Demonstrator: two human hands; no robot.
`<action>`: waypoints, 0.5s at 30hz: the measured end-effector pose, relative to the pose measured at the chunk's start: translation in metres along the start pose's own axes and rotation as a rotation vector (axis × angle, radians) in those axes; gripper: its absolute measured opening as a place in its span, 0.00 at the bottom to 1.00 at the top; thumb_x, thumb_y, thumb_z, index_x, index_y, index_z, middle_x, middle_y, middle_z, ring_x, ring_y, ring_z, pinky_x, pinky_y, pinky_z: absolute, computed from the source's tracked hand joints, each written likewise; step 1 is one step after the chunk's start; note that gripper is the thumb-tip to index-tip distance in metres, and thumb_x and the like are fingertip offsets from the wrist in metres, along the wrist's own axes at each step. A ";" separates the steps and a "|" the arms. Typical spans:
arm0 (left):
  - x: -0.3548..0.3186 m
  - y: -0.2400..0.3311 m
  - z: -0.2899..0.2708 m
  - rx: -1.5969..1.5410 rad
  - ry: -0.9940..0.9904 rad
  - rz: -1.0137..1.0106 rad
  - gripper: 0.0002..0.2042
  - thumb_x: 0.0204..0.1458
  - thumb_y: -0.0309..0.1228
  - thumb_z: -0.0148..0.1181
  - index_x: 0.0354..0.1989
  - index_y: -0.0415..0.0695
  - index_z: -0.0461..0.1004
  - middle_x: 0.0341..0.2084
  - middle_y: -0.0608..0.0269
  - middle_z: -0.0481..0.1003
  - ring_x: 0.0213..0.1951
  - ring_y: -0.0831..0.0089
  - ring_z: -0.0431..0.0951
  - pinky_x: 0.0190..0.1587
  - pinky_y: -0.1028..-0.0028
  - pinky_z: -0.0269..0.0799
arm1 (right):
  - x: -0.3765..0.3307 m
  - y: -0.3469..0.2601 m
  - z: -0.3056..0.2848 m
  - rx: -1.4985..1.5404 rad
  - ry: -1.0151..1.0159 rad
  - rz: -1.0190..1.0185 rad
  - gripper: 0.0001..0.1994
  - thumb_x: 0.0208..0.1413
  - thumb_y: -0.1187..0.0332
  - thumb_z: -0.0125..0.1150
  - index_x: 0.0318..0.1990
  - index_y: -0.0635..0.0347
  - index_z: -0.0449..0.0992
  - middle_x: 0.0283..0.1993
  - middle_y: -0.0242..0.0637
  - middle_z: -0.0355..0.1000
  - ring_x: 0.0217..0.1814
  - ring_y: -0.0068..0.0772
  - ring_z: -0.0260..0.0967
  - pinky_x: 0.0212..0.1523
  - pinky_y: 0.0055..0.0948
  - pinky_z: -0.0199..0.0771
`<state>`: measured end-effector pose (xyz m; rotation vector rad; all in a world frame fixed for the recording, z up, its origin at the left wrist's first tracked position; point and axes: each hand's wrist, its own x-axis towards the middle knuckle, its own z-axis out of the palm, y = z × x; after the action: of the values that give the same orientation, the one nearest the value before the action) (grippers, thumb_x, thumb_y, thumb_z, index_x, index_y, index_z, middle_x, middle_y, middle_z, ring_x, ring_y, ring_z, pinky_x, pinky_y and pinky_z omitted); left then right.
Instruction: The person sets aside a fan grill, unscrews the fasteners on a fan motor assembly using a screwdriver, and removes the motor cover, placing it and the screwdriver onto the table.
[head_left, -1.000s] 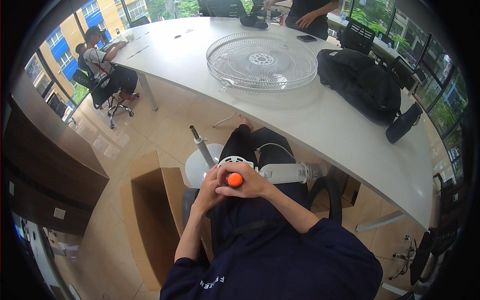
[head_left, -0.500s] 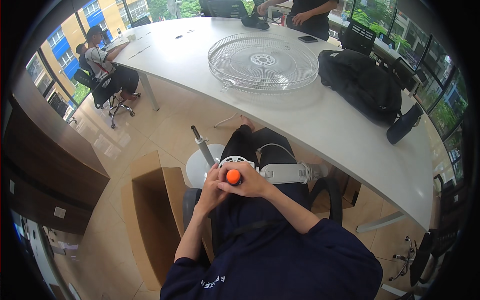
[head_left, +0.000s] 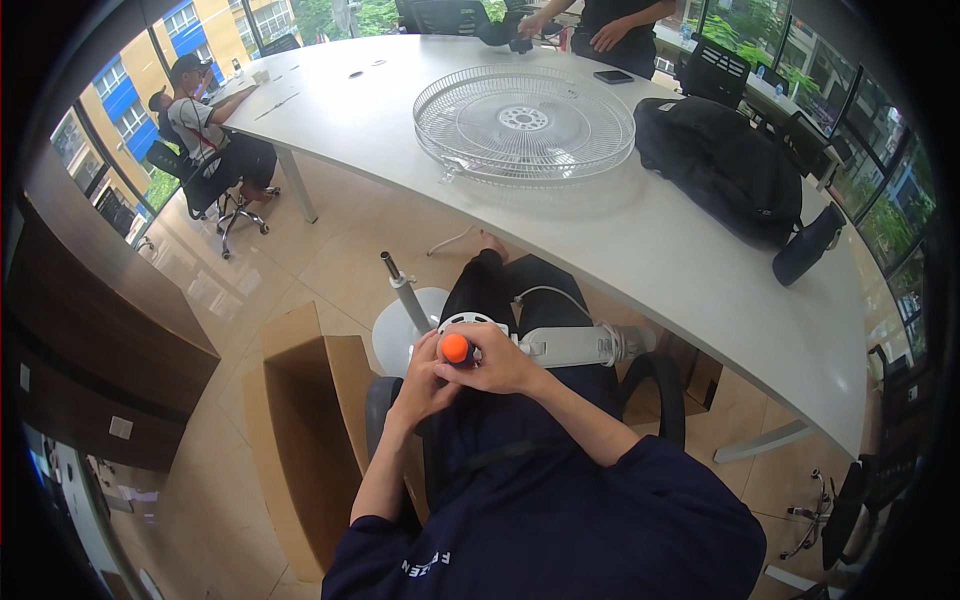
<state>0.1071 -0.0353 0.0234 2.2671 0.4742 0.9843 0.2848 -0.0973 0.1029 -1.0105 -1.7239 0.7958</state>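
A screwdriver (head_left: 457, 349) with an orange end and a dark handle points up toward me over my lap. Wrapped round that handle is my right hand (head_left: 499, 361). My left hand (head_left: 424, 382) is closed close beside it, its fingertips meeting the right hand; what they grip is hidden underneath. A white fan body (head_left: 568, 347) lies across my thighs, its round slotted part (head_left: 470, 318) just beyond my hands. The screwdriver's tip is out of sight below my fingers. To the left of my knee a metal-topped pole (head_left: 404, 288) rises from a round white base (head_left: 391, 335).
A tall open cardboard box (head_left: 305, 420) stands left of my chair. On the white table (head_left: 690, 270) lie a round wire fan grille (head_left: 524, 125), a black backpack (head_left: 715, 165), a dark bottle (head_left: 808, 246) and a phone (head_left: 613, 77). Other people are at the table's far side and left end.
The screwdriver's orange end has tipped slightly left, with my right hand turning a little. Across the table, a person's hand has shifted a dark object. My left hand stays nearly still.
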 end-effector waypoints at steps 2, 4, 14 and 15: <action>-0.002 -0.009 0.001 -0.019 0.010 -0.001 0.16 0.46 0.25 0.68 0.46 0.45 0.79 0.45 0.57 0.78 0.54 0.55 0.75 0.69 0.49 0.57 | 0.000 0.001 0.001 0.000 0.002 -0.016 0.14 0.53 0.68 0.71 0.45 0.64 0.79 0.38 0.43 0.78 0.39 0.42 0.76 0.43 0.35 0.74; -0.004 -0.012 0.003 -0.015 0.041 0.010 0.15 0.47 0.25 0.67 0.46 0.45 0.79 0.44 0.57 0.78 0.54 0.55 0.76 0.68 0.50 0.58 | 0.001 0.000 0.002 0.002 0.003 -0.033 0.14 0.53 0.69 0.71 0.45 0.64 0.79 0.39 0.43 0.78 0.39 0.42 0.76 0.43 0.35 0.74; 0.000 -0.001 0.003 0.036 0.042 0.037 0.16 0.46 0.26 0.67 0.46 0.43 0.79 0.42 0.57 0.78 0.51 0.55 0.77 0.66 0.53 0.61 | -0.001 -0.002 0.001 0.006 0.005 -0.019 0.15 0.53 0.69 0.71 0.46 0.64 0.79 0.39 0.44 0.79 0.40 0.43 0.76 0.44 0.36 0.74; 0.000 -0.003 0.002 0.037 0.042 0.037 0.16 0.46 0.26 0.67 0.46 0.43 0.79 0.42 0.57 0.78 0.51 0.55 0.77 0.66 0.53 0.61 | -0.001 -0.003 0.001 0.019 0.003 -0.003 0.15 0.53 0.69 0.71 0.46 0.64 0.79 0.39 0.44 0.79 0.40 0.44 0.76 0.44 0.36 0.74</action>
<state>0.1081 -0.0337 0.0205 2.2995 0.4734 1.0511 0.2831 -0.0991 0.1045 -0.9958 -1.7112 0.8071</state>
